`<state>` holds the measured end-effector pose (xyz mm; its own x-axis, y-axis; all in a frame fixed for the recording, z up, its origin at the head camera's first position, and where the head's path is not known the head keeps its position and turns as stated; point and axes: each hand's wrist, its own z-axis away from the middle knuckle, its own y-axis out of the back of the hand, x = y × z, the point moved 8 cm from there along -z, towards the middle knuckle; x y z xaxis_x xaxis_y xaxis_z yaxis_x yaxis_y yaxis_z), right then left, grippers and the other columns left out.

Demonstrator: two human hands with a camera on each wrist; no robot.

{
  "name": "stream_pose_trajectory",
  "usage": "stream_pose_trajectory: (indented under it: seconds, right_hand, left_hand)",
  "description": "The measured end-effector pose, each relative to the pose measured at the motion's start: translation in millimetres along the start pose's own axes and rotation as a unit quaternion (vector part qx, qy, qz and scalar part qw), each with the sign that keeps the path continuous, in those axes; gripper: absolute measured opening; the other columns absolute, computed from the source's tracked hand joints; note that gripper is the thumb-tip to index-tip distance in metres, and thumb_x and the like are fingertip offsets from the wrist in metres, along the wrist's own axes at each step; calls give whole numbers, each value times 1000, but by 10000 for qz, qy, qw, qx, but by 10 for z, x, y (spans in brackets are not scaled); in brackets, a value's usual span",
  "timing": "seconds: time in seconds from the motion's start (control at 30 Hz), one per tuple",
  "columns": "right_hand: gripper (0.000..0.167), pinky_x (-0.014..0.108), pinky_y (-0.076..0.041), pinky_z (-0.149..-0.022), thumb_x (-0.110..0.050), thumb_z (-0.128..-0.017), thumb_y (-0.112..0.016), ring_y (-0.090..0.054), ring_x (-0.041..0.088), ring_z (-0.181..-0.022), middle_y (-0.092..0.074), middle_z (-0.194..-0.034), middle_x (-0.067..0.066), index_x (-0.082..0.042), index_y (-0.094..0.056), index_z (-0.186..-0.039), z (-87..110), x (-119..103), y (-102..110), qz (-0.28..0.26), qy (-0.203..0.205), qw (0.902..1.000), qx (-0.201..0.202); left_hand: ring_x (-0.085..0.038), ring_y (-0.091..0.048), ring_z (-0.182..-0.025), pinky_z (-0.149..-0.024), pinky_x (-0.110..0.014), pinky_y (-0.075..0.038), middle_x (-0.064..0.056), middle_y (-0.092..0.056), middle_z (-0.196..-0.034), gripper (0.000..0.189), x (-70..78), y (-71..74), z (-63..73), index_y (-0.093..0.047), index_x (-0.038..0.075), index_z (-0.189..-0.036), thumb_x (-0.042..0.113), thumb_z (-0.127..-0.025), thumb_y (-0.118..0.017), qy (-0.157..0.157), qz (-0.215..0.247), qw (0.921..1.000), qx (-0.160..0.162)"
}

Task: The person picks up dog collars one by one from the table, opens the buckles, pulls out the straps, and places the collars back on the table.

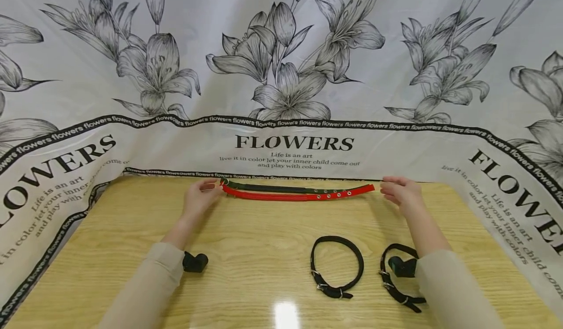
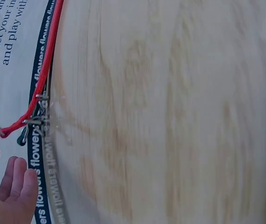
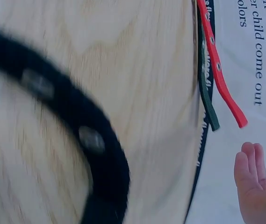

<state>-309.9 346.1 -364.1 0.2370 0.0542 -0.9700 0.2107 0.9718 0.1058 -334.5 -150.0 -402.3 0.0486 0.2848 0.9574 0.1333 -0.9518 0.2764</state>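
A red buckle collar (image 1: pixel 272 196) lies stretched out along the far edge of the table, with a dark green collar (image 1: pixel 277 188) right behind it. Both have metal eyelets toward their right ends. My left hand (image 1: pixel 202 197) is at their buckle end; in the left wrist view its thumb comes right up to the tip of the red collar (image 2: pixel 44 70), the other fingers loosely extended. Just past the free ends, my right hand (image 1: pixel 402 192) has its fingers relaxed and apart from the straps. In the right wrist view a gap separates this hand (image 3: pixel 259 182) from both tips.
Two black collars, buckled into loops, lie nearer me: one loop (image 1: pixel 361 260) right of centre, another loop (image 1: pixel 383 260) partly hidden by my right sleeve (image 1: pixel 457 290). A flower-printed cloth (image 1: pixel 290 148) rises behind the wooden table (image 1: pixel 255 246) and along its sides.
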Motion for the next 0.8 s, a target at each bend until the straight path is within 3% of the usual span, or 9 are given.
stream_pose_trajectory:
  seconds: [0.07, 0.13, 0.3, 0.53, 0.67, 0.73, 0.8]
  right_hand:
    - [11, 16, -52, -68, -6, -90, -58, -62, -1, -69, -60, -78, -14, -14, -58, -98, 45, -97, 50, -41, 250, 9996, -158]
    - [15, 15, -52, -67, -5, -90, -58, -62, 0, -70, -61, -79, -14, -19, -61, -89, 91, -192, 91, -133, 491, 9983, -299]
    - [21, 15, -52, -68, -5, -89, -61, -63, 2, -75, -62, -83, -14, -25, -65, -85, 222, -349, 132, -204, 805, 9946, -622]
    - [22, 16, -52, -70, -4, -88, -62, -64, 3, -79, -65, -86, -14, -24, -68, -87, 436, -404, 87, -23, 982, 9892, -1086]
    - [18, 17, -51, -73, -6, -90, -61, -62, 2, -82, -66, -90, -15, -22, -67, -95, 598, -373, 19, 825, 1343, 9790, -1292]
    - [15, 17, -51, -74, -10, -90, -62, -61, 0, -84, -66, -93, -14, -15, -67, -103, 704, -328, -28, 1584, 1571, 9653, -1358]
    - [20, 18, -51, -73, -14, -90, -63, -61, 1, -85, -66, -97, -9, -7, -64, -109, 826, -266, -96, 2373, 1798, 9440, -1420]
  left_hand:
    - [-35, -55, -107, -91, -39, -47, -26, -57, -115, 33, 46, 55, 18, -58, -6, -117, 9, -88, -64, -201, -137, 9997, 29]
    - [-34, -57, -104, -88, -32, -48, -26, -59, -113, 31, 116, 109, 48, -59, -7, -115, 10, -88, -64, -488, -293, 9984, 69]
    - [-31, -59, -98, -78, -19, -49, -22, -62, -107, 29, 273, 134, 203, -62, -7, -110, 10, -87, -66, -900, -396, 9951, -79]
    - [-29, -62, -96, -83, -35, -52, -17, -65, -103, 27, 468, -100, 476, -64, -4, -107, 11, -85, -69, -1243, -496, 9879, -789]
    - [-31, -62, -96, -82, -36, -53, -19, -64, -105, 25, 541, -306, 633, -64, -3, -105, 11, -84, -69, -1425, -455, 9801, -1306]
    - [-32, -60, -99, -82, -37, -53, -16, -63, -106, 25, 572, -426, 720, -65, 0, -105, 12, -84, -70, -1505, -542, 9743, -1589]
    - [-32, -59, -101, -82, -37, -53, -11, -64, -107, 24, 602, -539, 809, -66, 4, -104, 14, -83, -71, -1597, -704, 9679, -1809]
